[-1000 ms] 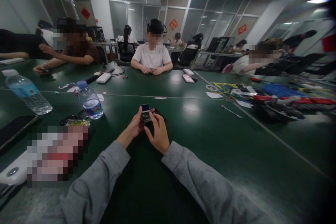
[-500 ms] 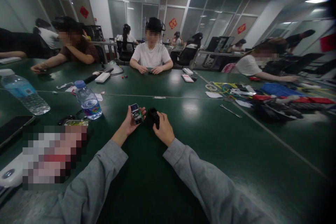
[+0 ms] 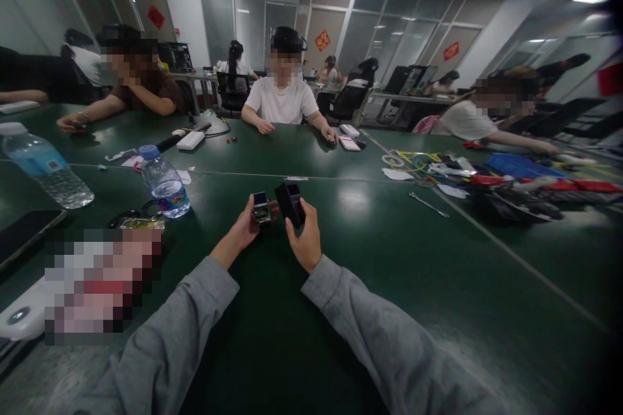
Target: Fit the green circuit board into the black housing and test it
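Note:
My left hand (image 3: 244, 225) is closed around the edges of a small green circuit board (image 3: 262, 213) with a little screen at its upper end. Just to its right, my right hand (image 3: 306, 233) grips a black plastic case (image 3: 289, 202) by its right side, thumb in front. A rectangular window and small openings show on the case's face. Board and case are held side by side above the green table (image 3: 350, 259), with a narrow gap between them. What the fingers behind each part touch is hidden.
Two water bottles (image 3: 165, 183) stand at the left, near a dark phone (image 3: 26, 233). A wrench (image 3: 428, 205) lies to the right, before a heap of cables and tools (image 3: 525, 181). Across the table sits a person in a white shirt (image 3: 280, 98); other people sit farther off.
My right hand has turned the black case upright, its face now towards me. My left hand has tilted the board and shifted slightly right. The person opposite has reached one hand sideways.

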`<action>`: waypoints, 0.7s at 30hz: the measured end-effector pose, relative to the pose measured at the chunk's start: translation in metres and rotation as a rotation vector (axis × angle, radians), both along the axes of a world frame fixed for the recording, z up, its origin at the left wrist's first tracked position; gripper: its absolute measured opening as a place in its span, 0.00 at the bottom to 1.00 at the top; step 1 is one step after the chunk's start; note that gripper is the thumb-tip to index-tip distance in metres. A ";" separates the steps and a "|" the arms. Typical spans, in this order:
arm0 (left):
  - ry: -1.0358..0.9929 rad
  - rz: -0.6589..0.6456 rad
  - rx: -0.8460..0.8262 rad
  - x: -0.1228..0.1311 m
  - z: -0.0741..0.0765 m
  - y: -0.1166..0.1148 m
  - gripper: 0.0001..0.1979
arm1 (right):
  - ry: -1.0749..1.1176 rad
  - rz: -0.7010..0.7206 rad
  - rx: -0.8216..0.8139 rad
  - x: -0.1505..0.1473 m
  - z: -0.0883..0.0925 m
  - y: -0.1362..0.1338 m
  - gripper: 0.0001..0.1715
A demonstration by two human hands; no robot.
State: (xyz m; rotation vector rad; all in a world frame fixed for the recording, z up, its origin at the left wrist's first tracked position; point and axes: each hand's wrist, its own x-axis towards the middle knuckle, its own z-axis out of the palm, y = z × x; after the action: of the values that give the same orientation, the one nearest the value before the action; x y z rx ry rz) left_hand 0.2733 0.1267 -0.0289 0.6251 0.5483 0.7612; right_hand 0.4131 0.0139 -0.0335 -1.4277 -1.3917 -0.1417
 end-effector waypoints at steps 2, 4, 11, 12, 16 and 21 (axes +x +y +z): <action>0.044 0.002 -0.025 0.001 0.001 -0.003 0.24 | 0.014 0.026 0.009 -0.007 0.000 -0.002 0.34; 0.080 0.007 -0.062 0.003 0.001 -0.006 0.24 | 0.017 0.051 0.007 -0.013 0.000 -0.003 0.34; 0.053 -0.030 -0.082 0.013 0.001 -0.019 0.28 | 0.007 0.071 -0.026 -0.018 0.000 -0.002 0.33; 0.046 -0.030 -0.082 0.015 0.001 -0.021 0.29 | 0.006 0.072 -0.031 -0.018 -0.001 -0.002 0.33; 0.023 -0.013 -0.091 0.018 0.004 -0.026 0.30 | -0.005 0.096 -0.067 -0.019 -0.002 0.000 0.33; 0.014 -0.003 -0.083 0.018 0.001 -0.025 0.31 | -0.023 0.096 -0.075 -0.019 -0.001 0.000 0.32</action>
State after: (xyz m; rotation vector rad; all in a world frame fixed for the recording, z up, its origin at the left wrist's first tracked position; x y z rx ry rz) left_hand 0.2912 0.1019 -0.0275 0.5546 0.5888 0.7282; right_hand 0.3939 0.0139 -0.0347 -1.4212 -1.4952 -0.0437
